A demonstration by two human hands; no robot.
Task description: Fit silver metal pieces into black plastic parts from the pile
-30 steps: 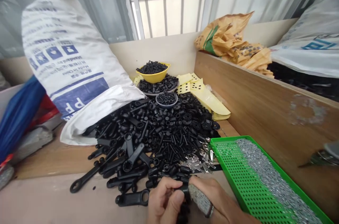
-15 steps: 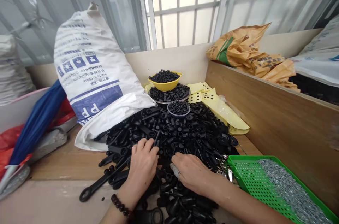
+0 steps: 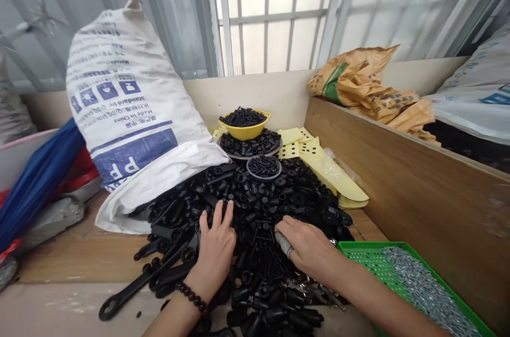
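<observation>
A heap of small black plastic parts (image 3: 255, 204) lies in front of me, with short tubes, caps and thin pins mixed in it. My left hand (image 3: 217, 249) rests on the heap's left side, fingers spread and nothing gripped. Beside it are long black ring-ended handles (image 3: 127, 286). My right hand (image 3: 308, 246) is over the right side of the heap with its fingers curled down; whatever they may hold is hidden. A grey wrap (image 3: 283, 244) covers one of its fingers. Thin black pins (image 3: 265, 252) lie between the hands, and shiny metal pieces (image 3: 319, 292) lie below my right hand.
A green basket (image 3: 360, 260) with silver metal parts stands at right, near a wooden partition (image 3: 398, 161). Behind the heap are a yellow bowl (image 3: 244, 129), a clear tub (image 3: 263, 177) and yellow sheets (image 3: 338, 175). A white sack (image 3: 131, 108) leans at left.
My left hand's fingers have spread out. My right hand has moved right, away from the left, uncovering thin pins between them. The view has shifted slightly.
</observation>
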